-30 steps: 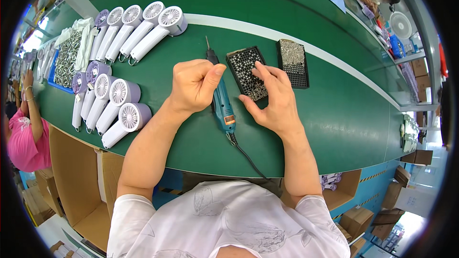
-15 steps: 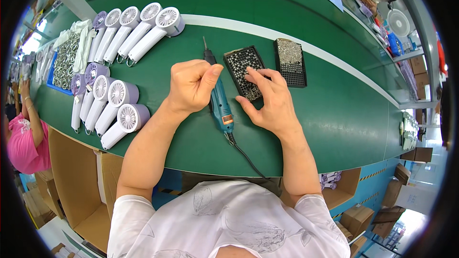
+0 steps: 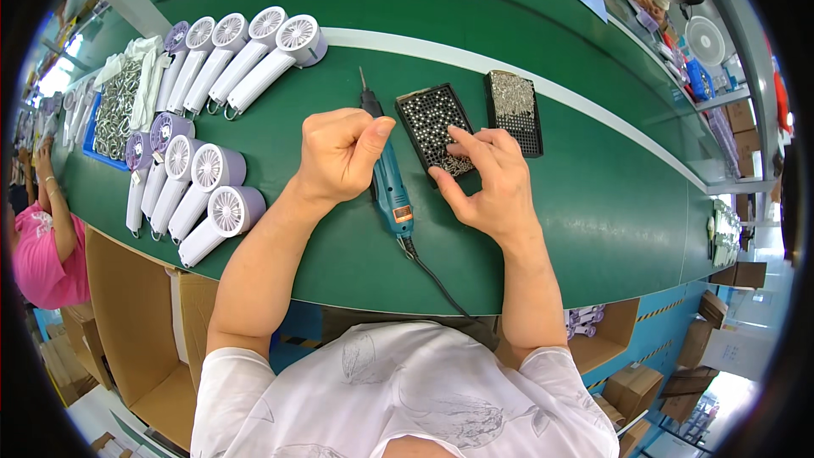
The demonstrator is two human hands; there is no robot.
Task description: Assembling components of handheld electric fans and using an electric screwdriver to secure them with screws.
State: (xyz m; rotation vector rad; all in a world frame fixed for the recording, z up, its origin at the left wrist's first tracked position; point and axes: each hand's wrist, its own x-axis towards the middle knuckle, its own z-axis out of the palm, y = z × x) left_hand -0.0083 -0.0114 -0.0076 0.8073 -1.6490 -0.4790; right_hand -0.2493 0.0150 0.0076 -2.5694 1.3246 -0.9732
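Observation:
My left hand [image 3: 341, 155] is closed in a fist above the green table, left of the electric screwdriver [image 3: 391, 188]; whatever its curled fingers hold is hidden. The teal screwdriver lies on the table, its bit pointing away from me and its black cord running toward my body. My right hand [image 3: 492, 182] reaches over the near right corner of a black perforated tray [image 3: 428, 114] filled with small shiny metal parts. Its thumb and fingers are spread apart, fingertips at the loose parts, with nothing visible between them. Right of that tray sits a second black tray [image 3: 515, 106] of small silvery parts.
Handheld white-and-purple fans [image 3: 227, 210] lie in two groups on the left. Beyond them a blue bin [image 3: 108, 127] holds metal rings or clips. A cardboard box [image 3: 136, 322] stands below the table edge. Other people work at the far left and far right.
My right hand has shifted slightly to the right over the near end of the tray. My left fist stays almost in place.

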